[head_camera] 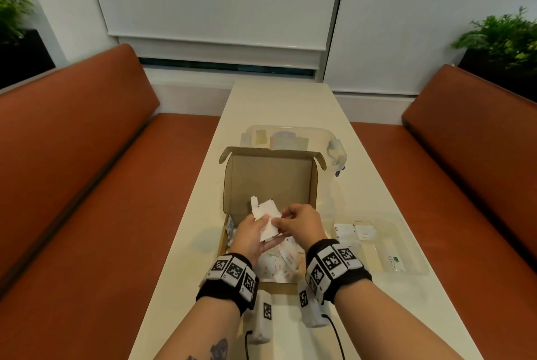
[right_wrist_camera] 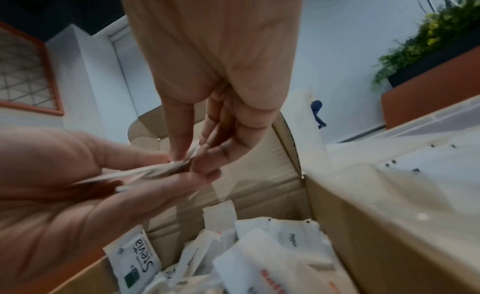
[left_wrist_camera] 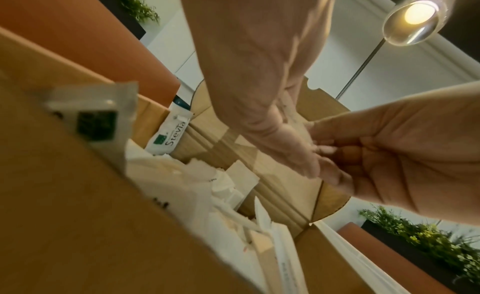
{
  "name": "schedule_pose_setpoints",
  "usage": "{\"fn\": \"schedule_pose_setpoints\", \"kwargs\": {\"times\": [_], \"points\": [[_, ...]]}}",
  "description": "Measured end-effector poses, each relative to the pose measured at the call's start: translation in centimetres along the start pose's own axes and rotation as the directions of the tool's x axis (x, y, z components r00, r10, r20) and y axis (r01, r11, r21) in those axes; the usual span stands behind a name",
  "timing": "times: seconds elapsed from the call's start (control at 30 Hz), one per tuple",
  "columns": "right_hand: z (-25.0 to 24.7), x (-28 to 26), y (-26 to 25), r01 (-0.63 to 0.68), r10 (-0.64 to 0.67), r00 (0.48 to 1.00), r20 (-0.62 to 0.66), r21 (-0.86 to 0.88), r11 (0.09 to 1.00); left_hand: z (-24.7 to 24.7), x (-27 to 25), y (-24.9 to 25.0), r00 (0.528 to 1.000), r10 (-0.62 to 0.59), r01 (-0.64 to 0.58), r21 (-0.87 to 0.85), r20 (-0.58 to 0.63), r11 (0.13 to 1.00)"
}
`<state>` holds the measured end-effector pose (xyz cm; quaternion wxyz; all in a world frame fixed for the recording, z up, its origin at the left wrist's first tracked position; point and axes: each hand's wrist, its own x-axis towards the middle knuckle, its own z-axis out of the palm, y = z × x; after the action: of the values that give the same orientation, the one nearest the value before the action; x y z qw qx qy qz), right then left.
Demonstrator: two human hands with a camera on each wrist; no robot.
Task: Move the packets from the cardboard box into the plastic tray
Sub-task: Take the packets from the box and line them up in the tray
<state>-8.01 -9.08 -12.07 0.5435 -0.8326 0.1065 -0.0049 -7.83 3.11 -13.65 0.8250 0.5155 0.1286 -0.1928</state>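
Both hands above open cardboard box (head_camera: 268,182) at near end of worktop (head_camera: 284,103). Left hand (head_camera: 252,236) palm-up, fingers (right_wrist_camera: 145,192) curled under small fan of white packets (head_camera: 266,218). Right hand (head_camera: 300,223) pinching same fan at its right edge, thumb and fingers closed on paper. More loose packets (head_camera: 279,262) heaped in near half of box; Stevia sachet (left_wrist_camera: 168,137) leaning against left wall. Clear plastic tray (head_camera: 406,246) on worktop just right of box, several packets inside. Lidded clear container (head_camera: 290,137) behind box. Orange benches (head_camera: 72,156) on both sides.
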Motion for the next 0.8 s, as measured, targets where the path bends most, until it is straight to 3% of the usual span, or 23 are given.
{"fn": "schedule_pose_setpoints", "kwargs": {"times": [0.07, 0.13, 0.23, 0.3, 0.4, 0.6, 0.8], "points": [[-0.2, 0.0, 0.2, -0.023, 0.023, 1.000, 0.003, -0.044, 0.999, -0.5, 0.2, 0.0, 0.998, 0.035, -0.035, 0.004, -0.050, 0.999], [-0.5, 0.0, 0.4, -0.020, 0.024, 1.000, 0.014, -0.262, 0.965, -1.2, 0.3, 0.1, 0.994, 0.065, -0.065, -0.003, -0.086, 0.998], [-0.1, -0.5, 0.8, 0.091, 0.133, 0.953, 0.273, -0.675, 0.733, -1.8, 0.4, 0.0, 0.991, 0.090, -0.090, 0.011, -0.098, 0.996], [0.5, -0.8, 1.2, 0.163, 0.225, 0.904, 0.362, -0.781, 0.603, -2.0, 0.4, 0.0, 0.991, 0.098, -0.095, 0.032, -0.094, 0.995], [1.1, -0.9, 1.4, 0.228, 0.246, 0.887, 0.391, -0.833, 0.504, -2.2, 0.3, 0.0, 0.990, 0.107, -0.100, 0.081, -0.088, 0.992], [1.4, -0.9, 1.3, 0.204, 0.262, 0.892, 0.368, -0.846, 0.493, -2.5, -0.1, -0.1, 0.986, 0.123, -0.107, 0.143, -0.110, 0.984], [0.4, -0.8, 1.5, 0.109, 0.280, 0.896, 0.346, -0.781, 0.614, -2.7, -0.1, -0.2, 0.980, 0.117, -0.102, 0.100, -0.161, 0.990]]}}
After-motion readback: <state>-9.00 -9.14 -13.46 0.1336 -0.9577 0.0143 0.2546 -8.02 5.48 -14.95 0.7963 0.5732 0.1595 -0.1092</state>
